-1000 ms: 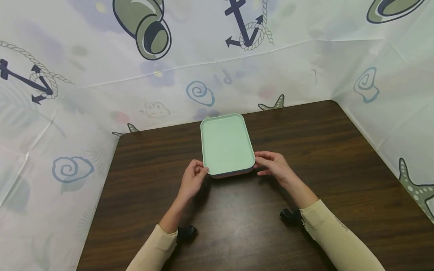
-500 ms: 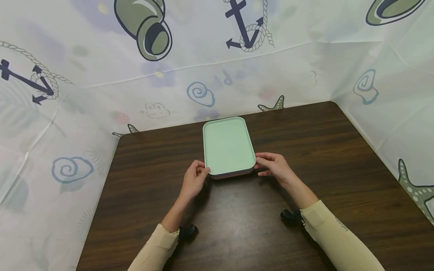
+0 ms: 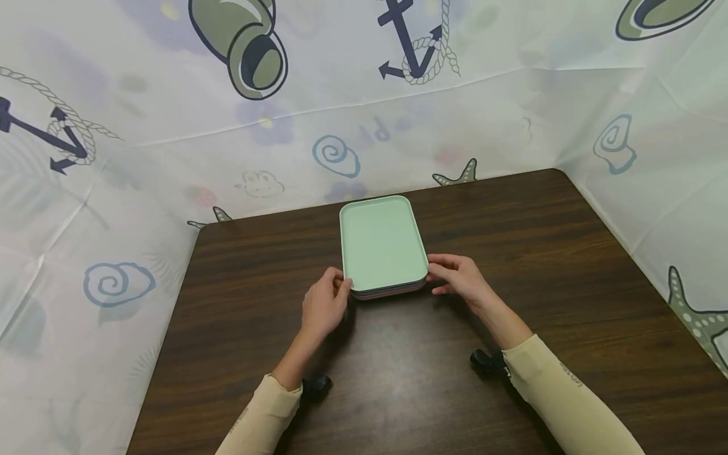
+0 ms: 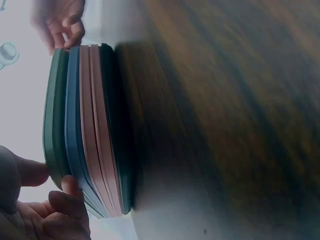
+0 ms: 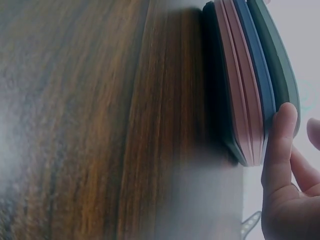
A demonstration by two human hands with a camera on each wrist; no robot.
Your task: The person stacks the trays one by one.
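A light green rectangular tray [image 3: 382,243] tops a neat stack near the back middle of the table. Beneath it, the left wrist view shows a blue tray [image 4: 73,115], two pink trays [image 4: 95,120] and a dark tray [image 4: 117,130] at the bottom. My left hand [image 3: 325,304] pinches the green tray's near left corner, thumb at its rim and fingers against the side. At the near right corner, my right hand [image 3: 462,279] holds the same tray by its edge. Its fingertip [image 5: 286,112] lies against the side, close to the blue rim.
The stack stands on a dark wood-grain table [image 3: 512,253]. A pale printed cloth [image 3: 398,126] hangs behind the table and along both sides. Black wrist devices [image 3: 316,387] sit below the cream sleeves [image 3: 264,411].
The green tray's far edge has come slightly nearer. More of the lower rims shows at the front than half a second ago. My left hand has turned a little; the right has hardly moved.
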